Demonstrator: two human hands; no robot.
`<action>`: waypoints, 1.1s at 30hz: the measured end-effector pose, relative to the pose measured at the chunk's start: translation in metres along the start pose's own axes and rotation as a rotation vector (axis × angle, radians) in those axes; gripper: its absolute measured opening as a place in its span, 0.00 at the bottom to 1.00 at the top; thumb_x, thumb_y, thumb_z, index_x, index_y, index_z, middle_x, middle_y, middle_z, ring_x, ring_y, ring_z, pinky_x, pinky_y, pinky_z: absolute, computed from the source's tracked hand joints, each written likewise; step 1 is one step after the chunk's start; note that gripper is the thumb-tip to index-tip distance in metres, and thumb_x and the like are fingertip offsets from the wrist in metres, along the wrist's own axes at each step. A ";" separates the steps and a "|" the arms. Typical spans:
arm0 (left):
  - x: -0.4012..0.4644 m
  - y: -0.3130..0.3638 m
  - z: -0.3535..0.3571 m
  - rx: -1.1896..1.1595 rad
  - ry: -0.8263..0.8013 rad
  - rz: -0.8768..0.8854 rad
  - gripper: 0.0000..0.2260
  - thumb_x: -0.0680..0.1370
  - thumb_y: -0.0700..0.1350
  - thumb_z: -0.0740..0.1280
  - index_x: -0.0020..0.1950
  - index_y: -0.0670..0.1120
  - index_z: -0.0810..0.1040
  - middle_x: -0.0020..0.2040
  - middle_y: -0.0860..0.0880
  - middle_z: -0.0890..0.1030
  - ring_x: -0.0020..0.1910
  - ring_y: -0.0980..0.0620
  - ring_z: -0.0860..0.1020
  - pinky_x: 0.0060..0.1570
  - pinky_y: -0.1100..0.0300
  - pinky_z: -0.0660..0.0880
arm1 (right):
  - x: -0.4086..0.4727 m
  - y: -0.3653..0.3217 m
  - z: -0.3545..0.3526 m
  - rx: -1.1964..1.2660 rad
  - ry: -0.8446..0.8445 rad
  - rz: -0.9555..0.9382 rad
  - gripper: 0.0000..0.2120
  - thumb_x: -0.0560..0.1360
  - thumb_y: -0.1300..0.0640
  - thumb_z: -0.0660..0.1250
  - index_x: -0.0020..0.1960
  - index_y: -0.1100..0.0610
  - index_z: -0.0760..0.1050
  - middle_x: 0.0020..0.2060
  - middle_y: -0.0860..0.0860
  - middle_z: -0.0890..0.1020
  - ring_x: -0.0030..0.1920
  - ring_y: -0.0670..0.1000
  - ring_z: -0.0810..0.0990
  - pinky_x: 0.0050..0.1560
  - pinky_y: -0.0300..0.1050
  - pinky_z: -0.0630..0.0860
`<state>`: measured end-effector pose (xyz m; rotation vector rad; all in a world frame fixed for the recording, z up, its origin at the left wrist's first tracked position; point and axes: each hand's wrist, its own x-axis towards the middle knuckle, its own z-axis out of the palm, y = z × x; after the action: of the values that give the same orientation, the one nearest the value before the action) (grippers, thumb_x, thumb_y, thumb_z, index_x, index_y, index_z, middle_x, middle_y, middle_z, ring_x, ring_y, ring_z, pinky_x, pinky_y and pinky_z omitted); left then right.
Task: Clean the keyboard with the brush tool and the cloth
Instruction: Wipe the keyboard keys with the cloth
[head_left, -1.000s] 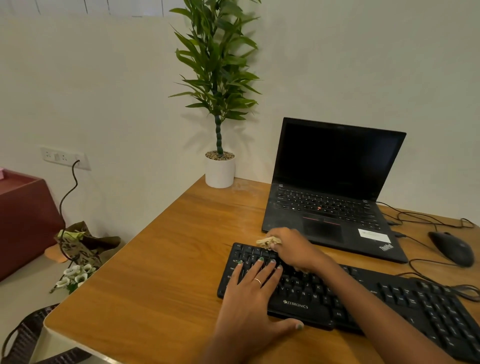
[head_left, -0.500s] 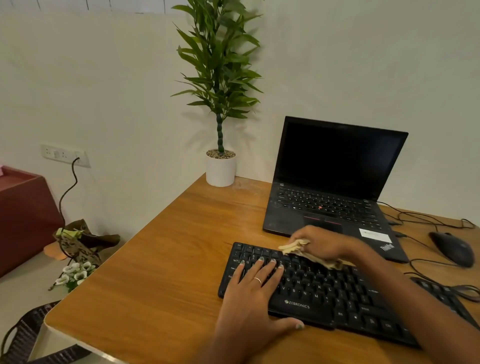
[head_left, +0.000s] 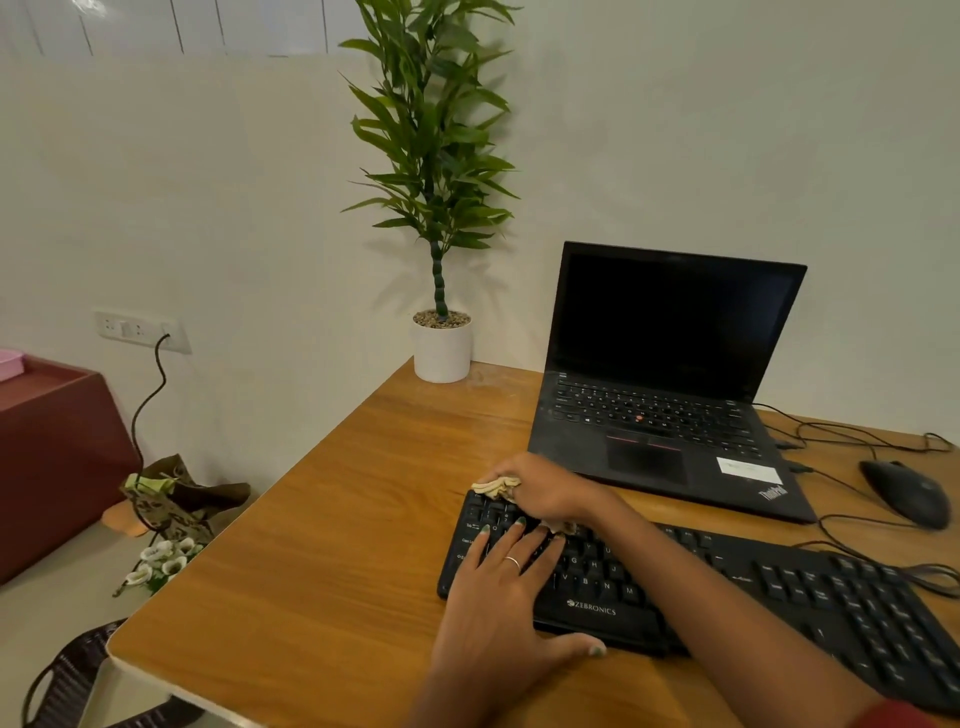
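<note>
The keyboard (head_left: 727, 587) at the desk's near edge is showing black keys with pale lettering. The cloth (head_left: 496, 487) is looking pale beige. The desk (head_left: 332, 519) is displaying warm orange-brown wood grain. The laptop (head_left: 670, 384) toward the far edge is showing black, with a red dot among its keys. The mouse (head_left: 906, 492) near the right edge is appearing black. The pot (head_left: 442, 353) at the far corner is showing white beneath green leaves.

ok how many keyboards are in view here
2. The black external keyboard lies at the desk's near edge under both hands; the laptop behind it has its own built-in keyboard. None seem hidden.
</note>
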<state>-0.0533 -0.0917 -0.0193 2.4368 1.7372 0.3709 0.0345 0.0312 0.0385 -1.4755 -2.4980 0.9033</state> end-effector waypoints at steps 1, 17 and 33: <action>0.000 -0.001 0.000 0.005 0.003 -0.002 0.49 0.63 0.80 0.44 0.80 0.56 0.48 0.80 0.56 0.49 0.78 0.57 0.43 0.73 0.56 0.34 | -0.003 0.002 -0.002 0.001 0.002 -0.007 0.23 0.77 0.71 0.52 0.65 0.53 0.73 0.63 0.56 0.73 0.43 0.48 0.77 0.32 0.32 0.70; -0.001 0.002 -0.003 0.037 -0.044 -0.027 0.48 0.63 0.79 0.42 0.79 0.59 0.41 0.79 0.60 0.42 0.77 0.59 0.38 0.74 0.54 0.33 | -0.104 0.121 -0.076 0.077 -0.010 0.210 0.18 0.77 0.68 0.57 0.49 0.51 0.80 0.50 0.49 0.79 0.52 0.52 0.76 0.48 0.40 0.72; -0.002 0.001 0.000 0.070 0.005 -0.025 0.49 0.60 0.81 0.38 0.78 0.61 0.41 0.77 0.62 0.41 0.74 0.63 0.37 0.72 0.58 0.32 | -0.138 0.150 -0.095 -0.044 -0.031 0.254 0.13 0.79 0.63 0.57 0.54 0.53 0.78 0.51 0.48 0.78 0.51 0.46 0.74 0.45 0.33 0.68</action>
<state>-0.0531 -0.0934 -0.0190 2.4608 1.8107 0.3182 0.2577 0.0118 0.0640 -1.8375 -2.4026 0.9184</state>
